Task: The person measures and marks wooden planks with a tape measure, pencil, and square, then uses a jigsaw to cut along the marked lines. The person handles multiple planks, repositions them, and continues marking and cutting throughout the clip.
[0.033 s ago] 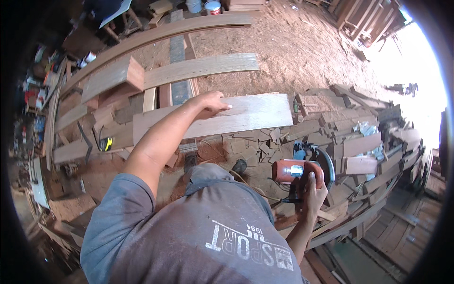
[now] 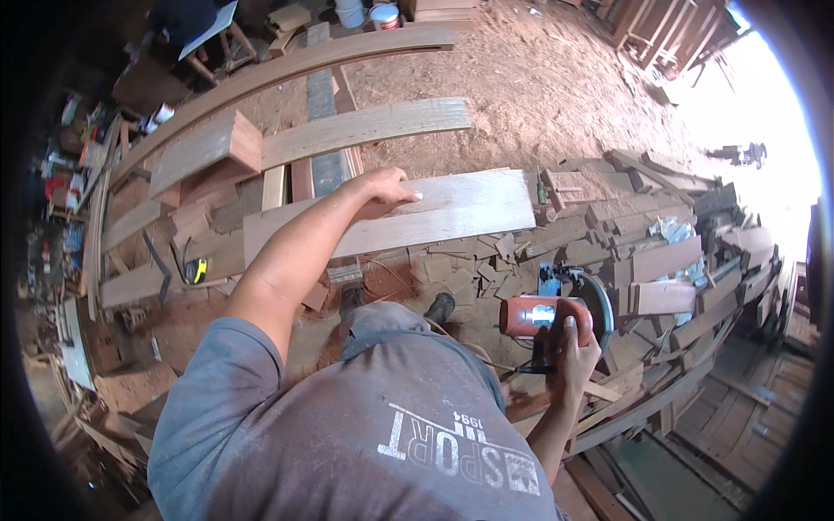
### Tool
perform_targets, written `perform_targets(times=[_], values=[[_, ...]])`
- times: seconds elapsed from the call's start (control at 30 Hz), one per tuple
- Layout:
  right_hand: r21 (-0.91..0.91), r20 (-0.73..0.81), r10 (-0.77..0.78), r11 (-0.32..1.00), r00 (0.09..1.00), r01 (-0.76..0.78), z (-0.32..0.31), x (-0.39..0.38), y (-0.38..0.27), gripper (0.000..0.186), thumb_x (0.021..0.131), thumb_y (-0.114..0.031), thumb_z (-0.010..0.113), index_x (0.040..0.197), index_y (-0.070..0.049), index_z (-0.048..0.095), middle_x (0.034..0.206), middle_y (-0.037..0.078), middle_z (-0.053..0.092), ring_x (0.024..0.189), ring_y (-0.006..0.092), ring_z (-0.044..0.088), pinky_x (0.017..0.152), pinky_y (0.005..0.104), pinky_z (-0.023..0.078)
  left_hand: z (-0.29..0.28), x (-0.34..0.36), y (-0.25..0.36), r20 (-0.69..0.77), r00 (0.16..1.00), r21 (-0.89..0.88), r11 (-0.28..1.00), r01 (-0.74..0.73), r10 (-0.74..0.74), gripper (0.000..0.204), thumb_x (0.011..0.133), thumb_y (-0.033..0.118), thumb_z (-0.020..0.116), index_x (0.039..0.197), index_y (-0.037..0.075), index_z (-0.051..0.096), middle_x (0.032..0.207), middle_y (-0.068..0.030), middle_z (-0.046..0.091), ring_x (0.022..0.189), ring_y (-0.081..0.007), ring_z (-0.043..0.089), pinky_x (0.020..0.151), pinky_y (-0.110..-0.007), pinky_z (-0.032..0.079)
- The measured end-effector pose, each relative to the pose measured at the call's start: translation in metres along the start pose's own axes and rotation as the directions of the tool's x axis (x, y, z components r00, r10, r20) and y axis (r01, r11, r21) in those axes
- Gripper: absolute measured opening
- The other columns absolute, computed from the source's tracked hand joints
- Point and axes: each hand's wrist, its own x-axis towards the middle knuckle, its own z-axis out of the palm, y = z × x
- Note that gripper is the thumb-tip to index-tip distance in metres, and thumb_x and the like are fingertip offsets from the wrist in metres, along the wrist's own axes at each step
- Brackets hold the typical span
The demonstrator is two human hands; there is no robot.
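My left hand [image 2: 388, 186] is at the far edge of a pale wooden plank [image 2: 473, 201], its thumb on the top face and its fingers curled over the edge. The plank lies crosswise in front of me. In my right hand [image 2: 576, 358] is a circular saw [image 2: 532, 316] with an orange-red motor housing, gripped by its rear handle. The saw hangs to the right of my body, below the plank's right end and apart from it. A dark cord runs from it toward my waist. My right fingers are partly hidden behind the handle.
Beyond the plank lie another board [image 2: 373, 130], a long beam [image 2: 304, 62] and an L-shaped wooden piece [image 2: 208, 154]. A yellow-black tape measure [image 2: 195, 270] rests at the left. Stacked timber [image 2: 665, 260] and small offcuts [image 2: 495, 260] fill the right. Sawdust [image 2: 521, 87] covers the ground.
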Motion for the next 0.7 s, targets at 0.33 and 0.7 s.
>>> perform_targets(times=[0.33,0.7], values=[[-0.221,0.004,0.069,0.973,0.998,-0.067,-0.024,-0.022,0.057,0.035,0.101,-0.027,0.08,0.12,0.003,0.08,0.098,0.007,0.08,0.09,0.0131,0.072,0.083,0.032,0.058,-0.018,-0.025,0.02,-0.02,0.988,0.057,0.986,-0.154,0.155,0.067,0.086,0.059,0.086,0.113,0.002,0.063,0.104,-0.0156,0.071,0.1,-0.0258,0.068,0.088,-0.041,0.054],[-0.249,0.081,0.103,0.965,0.991,-0.08,-0.015,-0.019,0.072,0.04,0.095,-0.033,0.082,0.114,0.003,0.08,0.091,0.015,0.08,0.086,0.0212,0.076,0.082,0.0381,0.059,0.009,-0.135,0.068,-0.663,0.708,-0.133,0.893,-0.429,0.241,0.047,0.092,0.029,0.091,0.117,0.004,0.06,0.088,-0.0066,0.072,0.081,-0.0172,0.068,0.075,-0.035,0.054]])
